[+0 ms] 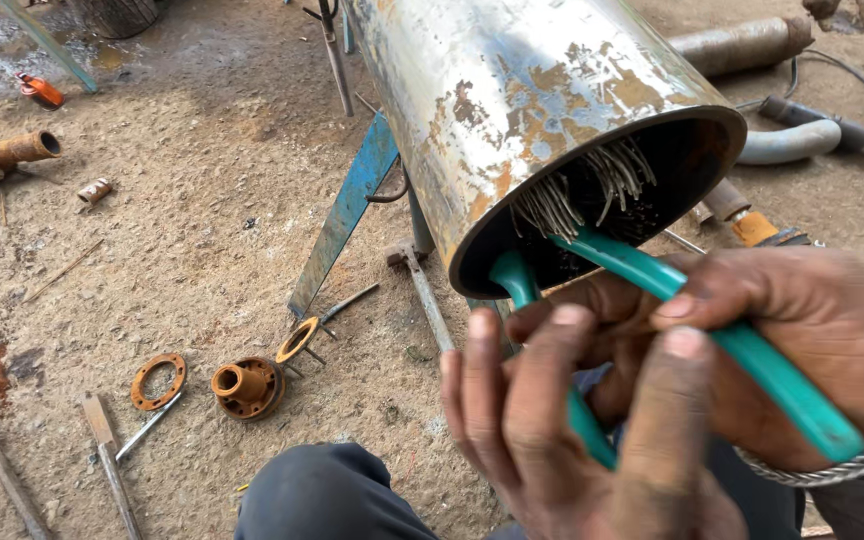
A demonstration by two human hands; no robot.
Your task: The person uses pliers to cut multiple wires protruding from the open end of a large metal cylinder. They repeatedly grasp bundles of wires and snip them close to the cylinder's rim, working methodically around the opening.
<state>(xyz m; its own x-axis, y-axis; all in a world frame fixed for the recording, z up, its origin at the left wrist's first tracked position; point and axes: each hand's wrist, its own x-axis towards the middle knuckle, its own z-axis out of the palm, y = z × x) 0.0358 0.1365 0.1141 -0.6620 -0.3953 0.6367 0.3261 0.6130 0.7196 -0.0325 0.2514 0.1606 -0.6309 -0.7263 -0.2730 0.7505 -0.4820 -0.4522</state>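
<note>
My right hand (802, 335) is wrapped around 1 green-handled pliers arm, thumb and fingers pressed together on the grip, while my left hand (562, 420) sits just below the mouth of the metal cylinder (512, 100), its fingers loosely spread and curling round the 2nd handle. The pliers (652, 275) reach into the cylinder's open end, where a bunch of thin wires (592, 190) fans out from the dark inside; I cannot tell whether the nose has bitten a wire. If I squeeze unevenly the nose could slip off and the stiff wire ends, right at the cylinder's rim, could jab my knuckles. The cylinder rests on a blue stand (347, 215) beneath it, and a hard pull might rock it off. Rusty flanges (242, 385) lie on the ground below the cylinder
</note>
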